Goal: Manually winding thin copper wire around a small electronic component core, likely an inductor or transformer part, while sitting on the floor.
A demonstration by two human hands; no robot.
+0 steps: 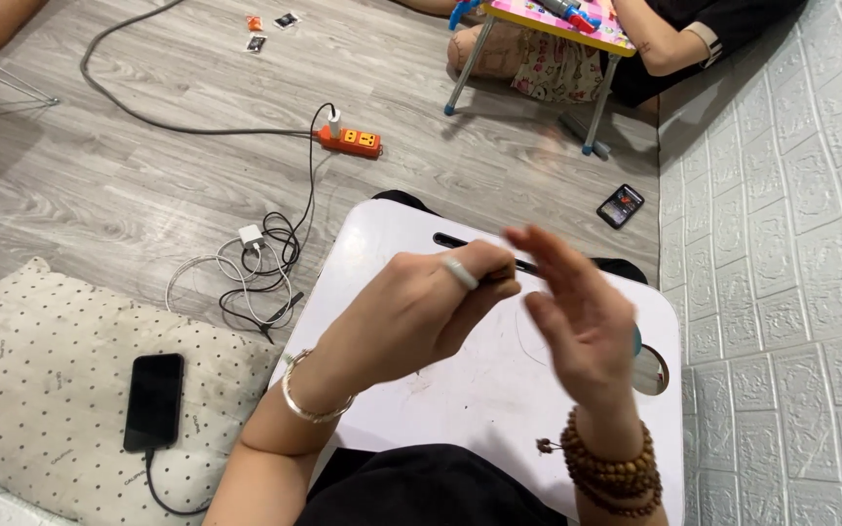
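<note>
My left hand (419, 310) hovers over a white lap table (460, 399), fingers curled tight with the thumb pressed to the fingertips. It wears a pale ring and a silver bangle, and nothing shows clearly in its pinch. Just to its right is my right hand (577, 317), fingers spread and blurred, palm turned towards the left hand and almost touching it. Brown bead bracelets circle that wrist. The tabletop has faint scribble marks, a dark slot (455, 241) at its far edge and a round cup hole (651, 372) at the right.
A black phone (155, 399) lies plugged in on a dotted cushion (31, 390) at the left. Tangled cables (260, 273) run to an orange power strip (350, 141). Another phone (621, 206) lies on the floor. A second person sits at a small pink table (557, 24). A white brick-pattern wall (791, 253) stands at the right.
</note>
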